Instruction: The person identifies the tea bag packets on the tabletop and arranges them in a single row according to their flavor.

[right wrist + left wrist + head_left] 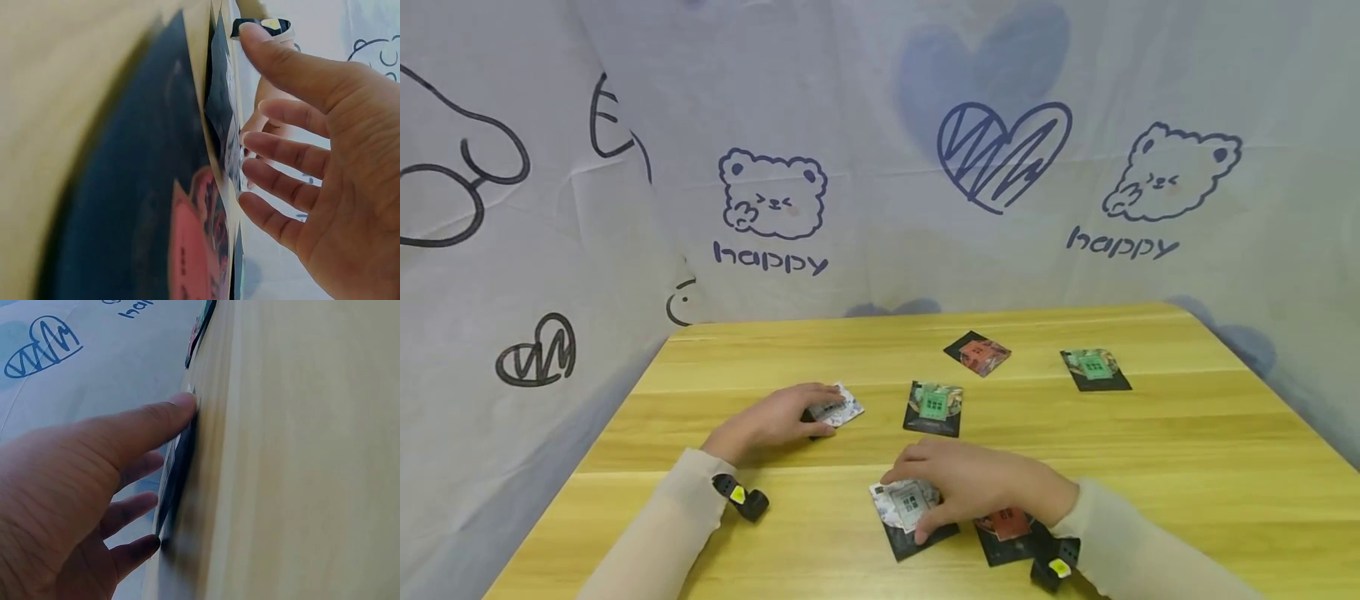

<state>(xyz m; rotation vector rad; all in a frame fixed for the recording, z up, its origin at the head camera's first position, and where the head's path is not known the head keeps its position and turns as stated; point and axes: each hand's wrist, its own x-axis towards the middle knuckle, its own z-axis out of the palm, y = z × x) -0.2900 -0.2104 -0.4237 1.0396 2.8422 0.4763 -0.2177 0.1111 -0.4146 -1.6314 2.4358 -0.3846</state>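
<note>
On the left of the table, my left hand (786,414) grips a flat white-and-black packet (847,407) by its edges. In the left wrist view the thumb is at one end of that packet (181,459) and the fingertips at the other, and much of its face is hidden. My right hand (966,479) hovers with loosely bent fingers over another white-and-black packet (895,531) near the front. The right wrist view shows a small gap between its thumb and this packet (220,94). Under the right wrist lies a red-and-black packet (1000,546), partly covered.
A green-and-black packet (933,408) lies mid-table between the hands. Farther back are a red-and-black packet (977,353) and another green-and-black one (1095,369). The wooden table (1187,433) ends at a white cloth backdrop (865,208) with drawings.
</note>
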